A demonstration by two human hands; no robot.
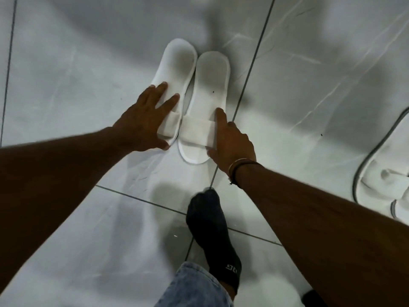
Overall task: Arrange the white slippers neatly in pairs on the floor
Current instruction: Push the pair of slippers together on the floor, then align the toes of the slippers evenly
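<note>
Bare tile floor [66, 85] opens wide to the left of my left hand [143, 125], and beyond the heels of the two white slippers [210, 85] it is just as open, so I could pass there freely. The two slippers lie side by side and touching, so nothing fits between them. My right hand [232, 140] sits against the outer edge of the right one, with open floor beside it toward another white slipper with grey piping [387, 173] at the right edge. My socked foot [210, 229] blocks the near floor between my forearms.
</note>
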